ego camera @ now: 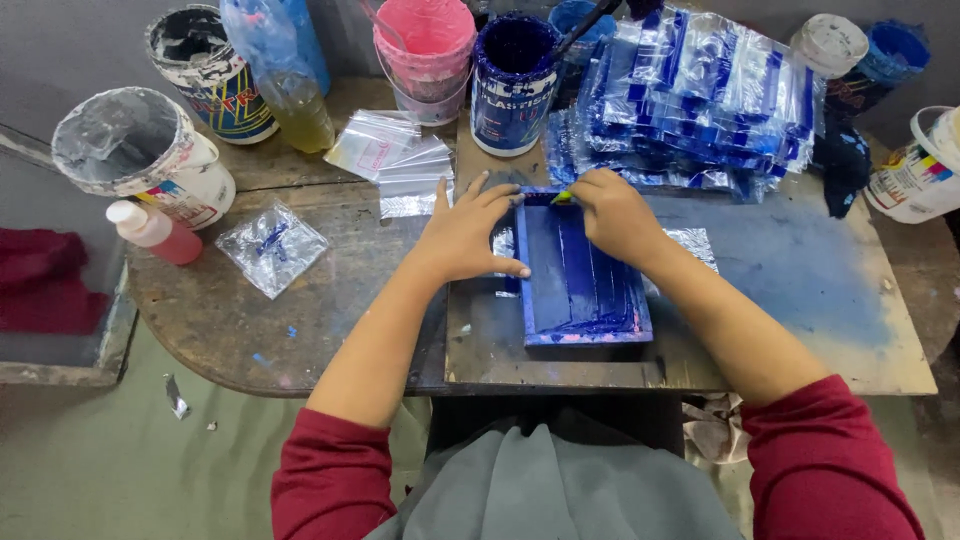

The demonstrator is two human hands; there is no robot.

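Observation:
A small blue-stained printing frame (580,275) lies flat on a paint-smeared board (800,290), over a clear plastic bag whose edges show at either side. My left hand (470,232) rests spread on the frame's left rim, fingers apart, pressing it down. My right hand (612,212) is closed on a small yellow-green scraper (562,196) at the frame's far edge. Both forearms reach in from red sleeves.
A heap of blue-printed plastic bags (700,95) lies behind the frame. Blank clear bags (395,155) sit to the left. Paint tubs ring the table: blue (512,85), pink (425,55), white (140,155). A pink squeeze bottle (155,232) lies at the left.

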